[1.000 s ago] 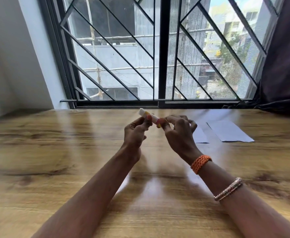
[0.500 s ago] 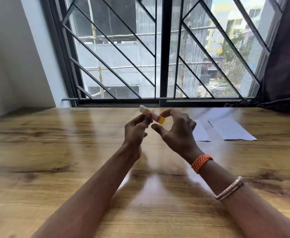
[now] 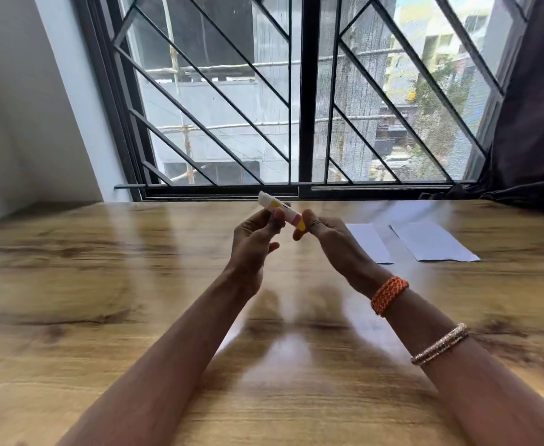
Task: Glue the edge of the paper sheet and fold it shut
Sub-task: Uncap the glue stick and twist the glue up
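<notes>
Both hands raised above the wooden counter (image 3: 71, 284): left hand (image 3: 253, 243) pinches the body of a glue stick (image 3: 281, 211), right hand (image 3: 331, 243) grips its yellow lower end. Two white paper sheets (image 3: 431, 241) lie flat on the counter, just right of the right hand.

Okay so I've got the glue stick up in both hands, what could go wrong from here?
1. The glue stick is pinched only at fingertips, left hand at one end and right hand at the other, above the table. A hard pull on the cap could drop it.
2. The paper sheets lie loose off to the right; nothing holds them, so gluing an edge one-handed may slide or wrinkle them.
</notes>
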Motion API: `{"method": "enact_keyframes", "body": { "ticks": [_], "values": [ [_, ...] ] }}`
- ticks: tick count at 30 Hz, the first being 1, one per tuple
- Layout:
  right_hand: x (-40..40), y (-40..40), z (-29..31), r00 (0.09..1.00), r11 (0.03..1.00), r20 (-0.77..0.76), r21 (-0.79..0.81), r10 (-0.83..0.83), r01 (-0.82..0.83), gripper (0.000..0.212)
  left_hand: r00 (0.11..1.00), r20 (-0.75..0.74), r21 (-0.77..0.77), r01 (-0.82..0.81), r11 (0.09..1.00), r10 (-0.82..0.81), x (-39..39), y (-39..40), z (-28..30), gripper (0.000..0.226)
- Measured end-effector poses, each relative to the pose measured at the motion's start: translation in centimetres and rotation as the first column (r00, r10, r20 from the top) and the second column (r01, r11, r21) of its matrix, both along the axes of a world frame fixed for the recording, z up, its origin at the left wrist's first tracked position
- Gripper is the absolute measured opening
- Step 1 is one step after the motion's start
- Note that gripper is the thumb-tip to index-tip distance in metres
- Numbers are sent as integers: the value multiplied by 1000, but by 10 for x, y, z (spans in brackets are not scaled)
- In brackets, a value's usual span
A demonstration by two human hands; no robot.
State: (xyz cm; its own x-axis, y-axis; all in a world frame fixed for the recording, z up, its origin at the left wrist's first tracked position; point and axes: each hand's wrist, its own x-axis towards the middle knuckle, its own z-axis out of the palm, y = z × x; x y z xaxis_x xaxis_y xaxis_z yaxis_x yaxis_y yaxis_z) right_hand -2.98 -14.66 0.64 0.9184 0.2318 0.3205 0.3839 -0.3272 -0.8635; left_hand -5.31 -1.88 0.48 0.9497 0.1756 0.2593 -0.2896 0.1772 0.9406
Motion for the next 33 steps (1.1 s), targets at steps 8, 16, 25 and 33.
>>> {"method": "enact_keyframes", "body": {
  "ticks": [8, 16, 25, 33],
  "values": [
    [-4, 1, 1, 974, 990, 177, 41, -141, 135, 11, 999, 3, -4, -32, 999, 32, 1, 4, -1, 13],
    [0, 4, -2, 996, 998, 67, 44, -54, 51, 47, 1000, 11, 9, 10, 1000, -10, 0, 1, -1, 12],
    [-3, 7, -6, 892, 955, 381, -64, -244, 289, 20, 1000, 11, 1, -6, 1000, 6, 0, 3, -1, 12],
    [1, 4, -8, 853, 939, 481, -154, -201, 308, 20, 998, 16, -24, 61, 998, -60, 4, 5, -2, 15]
  ]
}}
